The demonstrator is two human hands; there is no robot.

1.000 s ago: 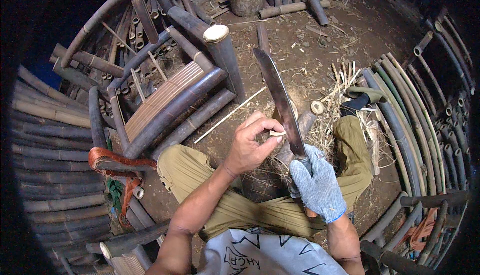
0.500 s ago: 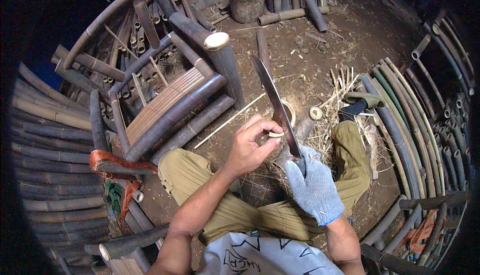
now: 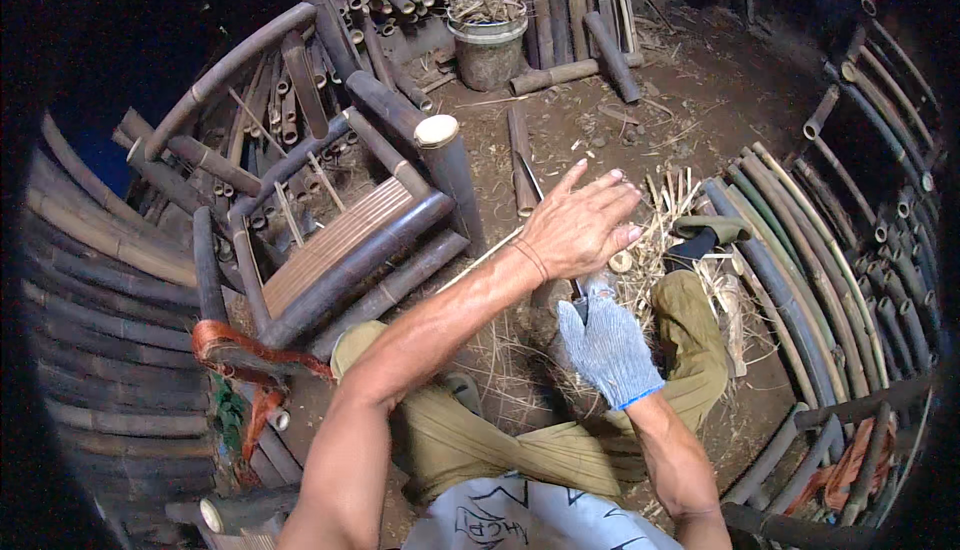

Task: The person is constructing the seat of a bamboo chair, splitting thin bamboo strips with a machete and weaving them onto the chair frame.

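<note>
My left hand (image 3: 578, 222), bare, reaches across to the right with its fingers stretched out and the palm down. Nothing shows in its fingers. Below it, my right hand (image 3: 612, 352), in a grey-blue knit glove, is closed around the handle of a long knife (image 3: 581, 304). Most of the blade is hidden behind my left hand and wrist; a thin bright edge shows beyond the wrist. Just past the left thumb lies a short bamboo piece with a pale cut end (image 3: 621, 262), among straw-like shavings (image 3: 650, 295).
A dark bamboo chair frame (image 3: 355, 250) with a slatted panel stands at left. Long bamboo poles (image 3: 790, 260) lie at right. A bucket of scraps (image 3: 490, 55) stands at the back, near a loose bamboo length (image 3: 520, 160). Orange cord (image 3: 235, 345) hangs at lower left.
My left hand has opened and moved up and right, across the blade. The small pale bamboo piece it pinched is out of sight. My view has tilted up slightly.
</note>
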